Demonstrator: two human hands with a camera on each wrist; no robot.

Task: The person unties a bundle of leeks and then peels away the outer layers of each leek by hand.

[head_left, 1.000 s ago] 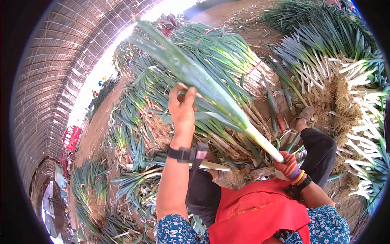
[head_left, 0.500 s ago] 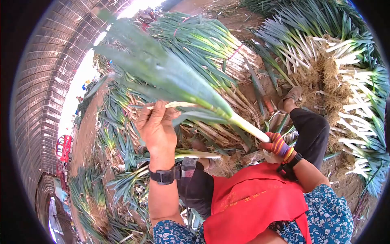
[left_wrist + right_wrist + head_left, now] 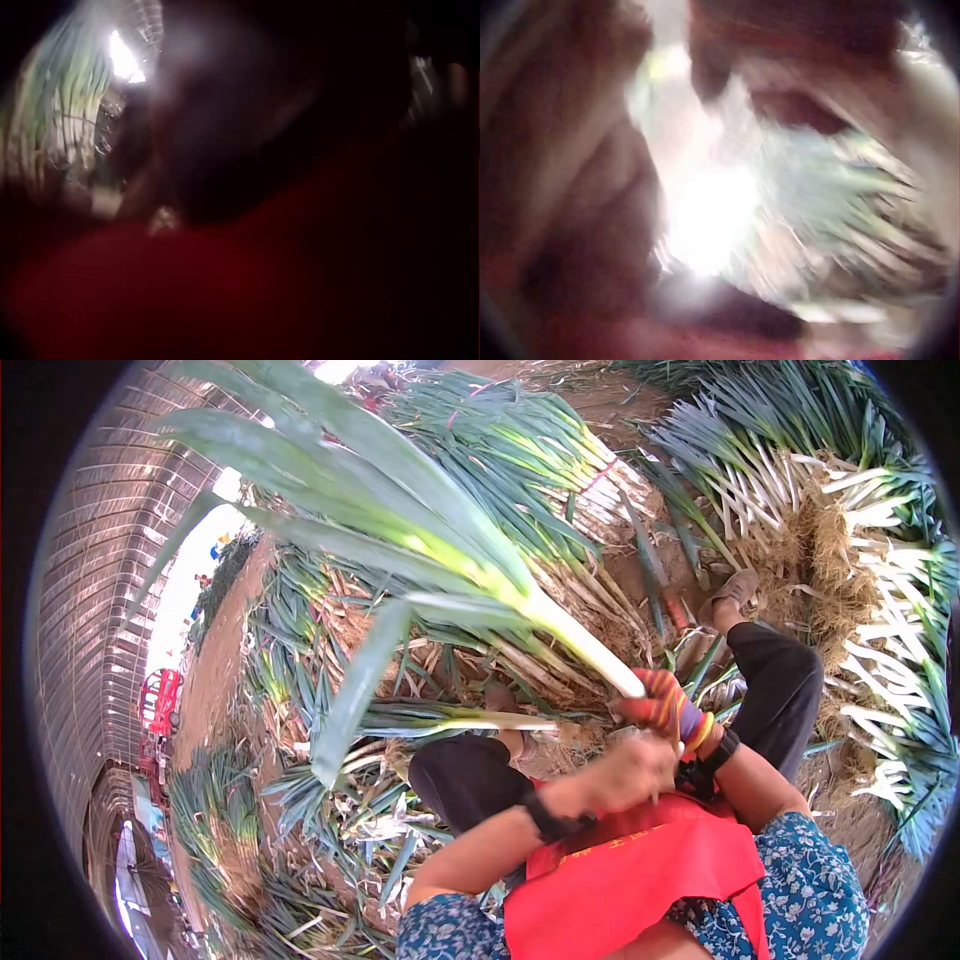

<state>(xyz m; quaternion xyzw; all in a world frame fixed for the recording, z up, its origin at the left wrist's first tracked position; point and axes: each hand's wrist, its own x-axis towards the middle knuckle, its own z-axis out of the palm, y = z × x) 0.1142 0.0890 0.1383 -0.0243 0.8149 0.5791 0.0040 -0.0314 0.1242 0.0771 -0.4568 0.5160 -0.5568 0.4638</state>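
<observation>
Okay, right hand (image 3: 668,705) in a red, yellow and purple striped glove (image 3: 692,722) is curled round the white stalk of a long green-leaved leek (image 3: 505,578), which slants up-left over green-and-white bundled leeks (image 3: 490,450). Bare left hand (image 3: 630,768) sits right by the glove; too blurred to tell whether it's pinching anything.

A brownish, ribbed, arched roof (image 3: 105,580) is curving along the left; a bright red vehicle (image 3: 162,700) is standing by brown bare soil (image 3: 224,635).
</observation>
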